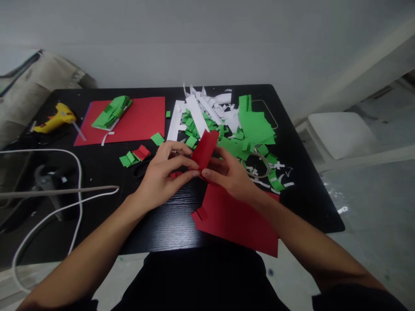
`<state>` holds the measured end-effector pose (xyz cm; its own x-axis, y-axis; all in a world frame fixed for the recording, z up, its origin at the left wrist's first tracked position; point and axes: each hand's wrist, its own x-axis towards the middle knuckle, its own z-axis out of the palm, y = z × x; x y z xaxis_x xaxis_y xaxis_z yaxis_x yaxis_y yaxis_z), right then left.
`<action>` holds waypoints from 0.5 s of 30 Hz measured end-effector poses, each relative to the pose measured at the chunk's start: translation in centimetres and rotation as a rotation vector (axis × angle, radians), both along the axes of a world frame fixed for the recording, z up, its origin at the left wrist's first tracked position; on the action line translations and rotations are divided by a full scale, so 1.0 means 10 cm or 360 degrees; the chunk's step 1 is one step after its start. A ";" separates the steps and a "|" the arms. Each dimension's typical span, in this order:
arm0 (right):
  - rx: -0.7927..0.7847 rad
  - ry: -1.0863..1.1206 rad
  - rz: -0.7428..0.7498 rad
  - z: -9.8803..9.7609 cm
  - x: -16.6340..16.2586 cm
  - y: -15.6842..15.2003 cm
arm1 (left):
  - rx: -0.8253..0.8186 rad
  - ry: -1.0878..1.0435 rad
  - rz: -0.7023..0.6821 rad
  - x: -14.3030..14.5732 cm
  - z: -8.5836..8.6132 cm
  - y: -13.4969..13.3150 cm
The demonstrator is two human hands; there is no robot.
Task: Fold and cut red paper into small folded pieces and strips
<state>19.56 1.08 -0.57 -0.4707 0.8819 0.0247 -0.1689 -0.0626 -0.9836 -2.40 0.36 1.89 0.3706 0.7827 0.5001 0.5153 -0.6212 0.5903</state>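
Note:
Between my two hands a folded strip of red paper (205, 149) is held up over the middle of the black table. My left hand (165, 175) pinches its lower left side with thumb and fingers. From the other side, my right hand (231, 172) grips the lower right, thumb close to the left thumb. Beneath the right forearm lies a larger red sheet (240, 220), with a small folded red piece (199, 214) at its left corner. Left of my left hand are small folded green pieces (129, 159) and a red one (142, 152).
A yellow glue gun (58, 119) lies at the far left, beside a red sheet (145, 121) bearing a green paper bundle (112, 113). White scraps (210, 103), green sheets (256, 127) and a tape roll (259, 175) lie behind my hands. White cable (79, 181) loops at left.

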 end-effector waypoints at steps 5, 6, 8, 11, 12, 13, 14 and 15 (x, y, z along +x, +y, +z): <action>0.1260 -0.0591 -0.0492 0.03 0.09 0.00 | 0.0160 0.0239 -0.0017 -0.03 0.05 0.00; 0.1436 -0.0725 -0.0471 0.05 0.11 0.00 | 0.0205 0.0277 -0.0034 -0.03 0.06 -0.01; 0.1627 -0.0928 -0.0403 0.10 0.14 0.00 | 0.0294 0.0344 -0.0070 -0.03 0.07 -0.02; 0.1735 -0.1057 -0.0315 0.18 0.15 -0.02 | 0.0396 0.0375 -0.0090 -0.04 0.08 -0.04; 0.1752 -0.1068 -0.0297 0.21 0.15 -0.03 | 0.0414 0.0373 -0.0090 -0.04 0.08 -0.05; 0.1758 -0.1075 -0.0289 0.23 0.15 -0.04 | 0.0421 0.0367 -0.0089 -0.04 0.09 -0.06; 0.1760 -0.1076 -0.0295 0.24 0.15 -0.04 | 0.0415 0.0355 -0.0090 -0.04 0.09 -0.07; 0.1762 -0.1075 -0.0311 0.26 0.15 -0.05 | 0.0395 0.0334 -0.0091 -0.04 0.10 -0.07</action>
<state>21.09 0.59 1.98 -0.5428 0.6012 0.5864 0.4600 0.7970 -0.3914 -2.79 -0.37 2.88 0.5253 0.6214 0.5813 0.5699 -0.7642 0.3019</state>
